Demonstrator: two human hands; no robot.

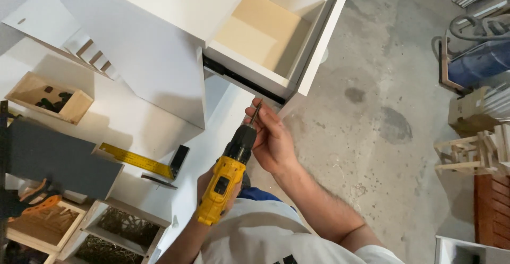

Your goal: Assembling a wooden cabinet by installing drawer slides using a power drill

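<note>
Left hand (212,181) grips yellow drill (226,181); right hand (271,139) apparently pinches its bit (256,112)

Stained grey concrete floor (382,83), white cabinet (154,46) with open drawer (265,30), wooden boxes (50,96).

A yellow-and-black drill (226,181), a white drawer (276,35) with pale beige bottom, a yellow square ruler (139,161).

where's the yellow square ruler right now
In the head view the yellow square ruler lies on the white panel, left of the yellow drill, beside the grey board.
</note>
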